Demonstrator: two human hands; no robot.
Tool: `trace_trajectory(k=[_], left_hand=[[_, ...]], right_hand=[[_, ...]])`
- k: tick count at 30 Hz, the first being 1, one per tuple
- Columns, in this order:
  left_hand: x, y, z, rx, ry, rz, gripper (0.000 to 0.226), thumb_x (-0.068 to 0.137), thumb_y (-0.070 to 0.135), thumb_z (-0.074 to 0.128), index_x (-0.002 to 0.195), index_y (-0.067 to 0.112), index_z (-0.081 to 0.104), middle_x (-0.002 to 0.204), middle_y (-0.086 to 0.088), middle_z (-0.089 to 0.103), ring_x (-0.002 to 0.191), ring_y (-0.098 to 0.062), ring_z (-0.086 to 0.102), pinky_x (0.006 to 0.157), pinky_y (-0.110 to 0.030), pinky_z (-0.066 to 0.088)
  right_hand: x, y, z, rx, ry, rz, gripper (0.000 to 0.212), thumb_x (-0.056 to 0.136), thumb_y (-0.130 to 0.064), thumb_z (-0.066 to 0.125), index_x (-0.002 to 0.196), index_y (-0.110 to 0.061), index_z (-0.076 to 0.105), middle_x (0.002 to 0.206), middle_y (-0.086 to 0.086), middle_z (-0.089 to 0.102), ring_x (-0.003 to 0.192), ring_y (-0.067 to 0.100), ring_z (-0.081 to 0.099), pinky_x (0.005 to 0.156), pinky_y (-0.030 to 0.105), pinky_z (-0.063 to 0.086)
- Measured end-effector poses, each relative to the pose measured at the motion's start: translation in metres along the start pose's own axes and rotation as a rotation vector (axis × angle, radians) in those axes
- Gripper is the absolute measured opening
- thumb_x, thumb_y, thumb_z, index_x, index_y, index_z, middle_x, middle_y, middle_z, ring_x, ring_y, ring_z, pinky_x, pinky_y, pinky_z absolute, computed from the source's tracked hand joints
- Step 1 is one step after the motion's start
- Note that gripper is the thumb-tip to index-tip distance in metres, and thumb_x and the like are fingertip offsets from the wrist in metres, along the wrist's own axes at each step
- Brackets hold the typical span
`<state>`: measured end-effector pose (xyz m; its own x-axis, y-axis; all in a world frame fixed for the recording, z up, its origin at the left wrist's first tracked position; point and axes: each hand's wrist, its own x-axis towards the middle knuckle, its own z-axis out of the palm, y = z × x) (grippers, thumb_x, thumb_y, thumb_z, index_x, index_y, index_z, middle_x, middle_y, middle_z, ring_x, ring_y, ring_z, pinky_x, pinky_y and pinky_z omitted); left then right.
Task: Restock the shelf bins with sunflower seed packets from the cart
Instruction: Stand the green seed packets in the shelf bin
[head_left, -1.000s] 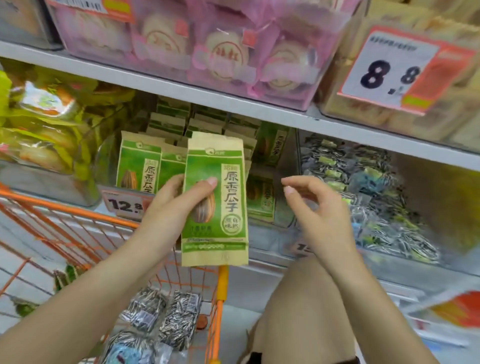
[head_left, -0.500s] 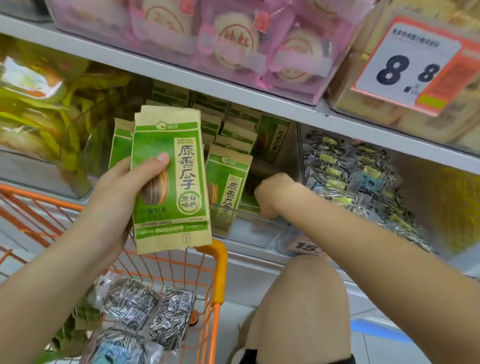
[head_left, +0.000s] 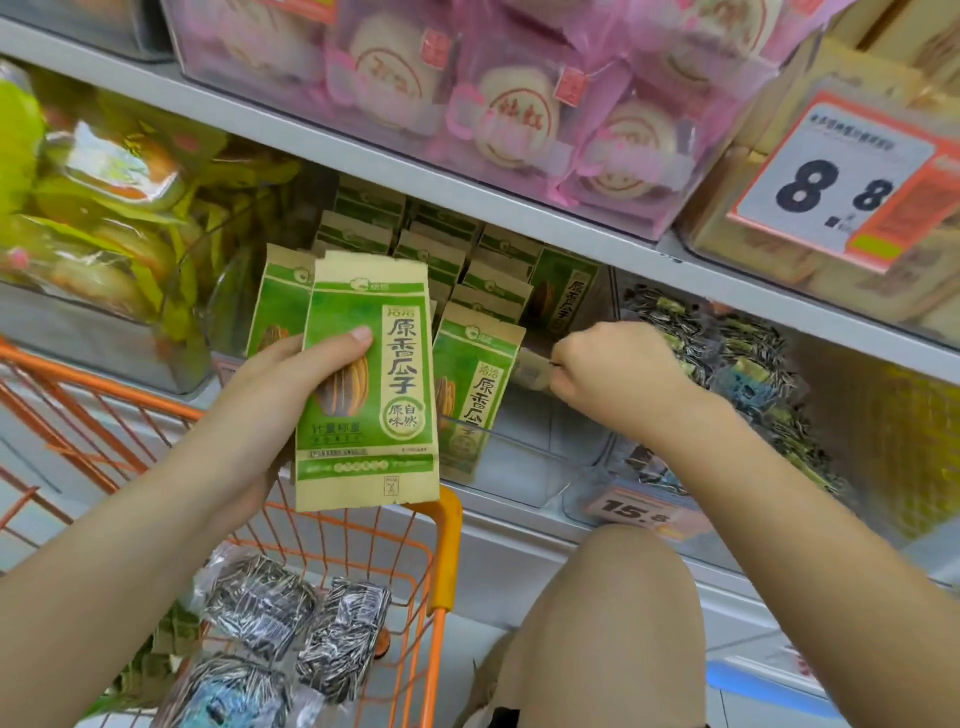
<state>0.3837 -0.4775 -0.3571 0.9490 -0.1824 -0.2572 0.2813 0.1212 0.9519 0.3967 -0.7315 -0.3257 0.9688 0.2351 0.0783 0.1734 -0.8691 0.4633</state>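
Placing step: left hand (head_left: 270, 395) grips two green packets (head_left: 366, 384); right hand (head_left: 613, 379), fingers curled inside the clear bin (head_left: 524, 452), grip unclear; next, slot one upright

On the upper shelf you see pink-wrapped round cakes (head_left: 514, 130) packed in a clear bin, and to their right tan boxed goods (head_left: 779, 244) behind a white and orange price card (head_left: 836, 179) reading 8.8. At your left, on the lower shelf, yellow-green snack bags (head_left: 119, 208) fill a clear bin. A small pink price tag (head_left: 631, 512) reading 15-something hangs on the lower shelf edge. At far right you see a blurred yellow mass (head_left: 914, 447) behind clear plastic.
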Motion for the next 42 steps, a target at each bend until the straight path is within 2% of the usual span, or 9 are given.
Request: trace_trajectory(k=[5,8,14,20,26,30,32,35,42], left_hand=[[-0.005,-0.002,0.014,0.042,-0.037,-0.193,0.019,0.083,0.03,0.065,0.073,0.015,0.071,0.067,0.001,0.073,0.059,-0.01,0.07,0.057,-0.022,0.053],[-0.012,-0.006,0.022,0.146,-0.191,-0.264,0.025,0.085,0.033,0.062,0.091,0.011,0.073,0.083,-0.005,0.075,0.073,-0.016,0.072,0.076,-0.028,0.055],[-0.023,-0.012,0.037,0.187,-0.261,-0.28,0.032,0.087,0.04,0.06,0.105,0.014,0.069,0.095,-0.005,0.075,0.09,-0.02,0.071,0.094,-0.04,0.051],[-0.028,-0.021,0.05,-0.021,-0.224,-0.225,0.053,0.086,0.067,0.042,0.112,0.028,0.066,0.102,-0.001,0.074,0.095,-0.02,0.07,0.092,-0.042,0.052],[-0.027,-0.023,0.059,0.07,-0.331,-0.18,0.044,0.063,0.029,0.079,0.102,0.014,0.068,0.082,-0.003,0.075,0.073,-0.015,0.072,0.061,-0.021,0.054],[-0.031,-0.023,0.055,0.191,-0.402,-0.055,0.058,0.063,0.03,0.072,0.119,0.028,0.057,0.103,0.001,0.073,0.092,-0.02,0.071,0.08,-0.035,0.053],[-0.033,-0.019,0.058,0.221,-0.457,-0.007,0.062,0.061,0.029,0.073,0.12,0.031,0.055,0.104,0.003,0.073,0.093,-0.018,0.071,0.079,-0.033,0.054],[-0.034,-0.01,0.069,0.217,-0.542,-0.003,0.054,0.066,0.024,0.067,0.118,0.03,0.057,0.102,0.002,0.074,0.09,-0.019,0.071,0.072,-0.027,0.056],[-0.032,-0.003,0.091,0.161,-0.575,-0.018,0.027,0.065,0.023,0.066,0.091,0.029,0.071,0.087,0.002,0.075,0.075,-0.015,0.072,0.063,-0.023,0.057]], right_hand=[[-0.063,-0.003,-0.01,0.559,0.295,0.249,0.014,0.094,-0.031,0.05,0.091,-0.019,0.056,0.072,-0.001,0.062,0.063,0.022,0.059,0.052,0.034,0.041],[-0.086,-0.017,-0.004,0.935,0.415,0.41,0.013,0.097,-0.029,0.047,0.089,-0.019,0.051,0.07,0.001,0.064,0.06,0.017,0.061,0.055,0.04,0.046],[-0.113,-0.054,0.012,0.769,0.859,0.078,0.01,0.1,-0.022,0.045,0.1,-0.016,0.052,0.117,-0.002,0.065,0.098,-0.002,0.062,0.077,0.012,0.05],[-0.124,-0.066,0.025,0.683,0.823,-0.226,0.01,0.094,-0.016,0.059,0.104,-0.016,0.058,0.125,0.0,0.063,0.118,0.011,0.06,0.081,0.033,0.057],[-0.132,-0.071,0.011,0.737,0.753,-0.305,0.023,0.094,-0.028,0.056,0.092,-0.015,0.075,0.117,-0.002,0.068,0.113,0.009,0.062,0.09,0.025,0.052],[-0.127,-0.046,-0.005,1.333,0.679,0.211,0.026,0.092,-0.038,0.051,0.112,-0.026,0.062,0.11,-0.02,0.067,0.102,-0.001,0.063,0.078,0.031,0.055],[-0.11,-0.024,-0.012,1.496,0.349,0.45,0.053,0.082,-0.053,0.056,0.129,-0.03,0.051,0.111,-0.022,0.064,0.1,-0.002,0.062,0.08,0.033,0.055],[-0.089,0.0,-0.011,1.575,-0.05,0.497,0.074,0.075,-0.058,0.066,0.136,-0.021,0.047,0.102,-0.014,0.068,0.073,-0.003,0.065,0.052,0.026,0.05],[-0.089,0.024,-0.004,1.693,-0.049,0.546,0.052,0.077,-0.046,0.066,0.12,-0.018,0.058,0.091,-0.005,0.07,0.062,0.004,0.06,0.042,0.021,0.038]])
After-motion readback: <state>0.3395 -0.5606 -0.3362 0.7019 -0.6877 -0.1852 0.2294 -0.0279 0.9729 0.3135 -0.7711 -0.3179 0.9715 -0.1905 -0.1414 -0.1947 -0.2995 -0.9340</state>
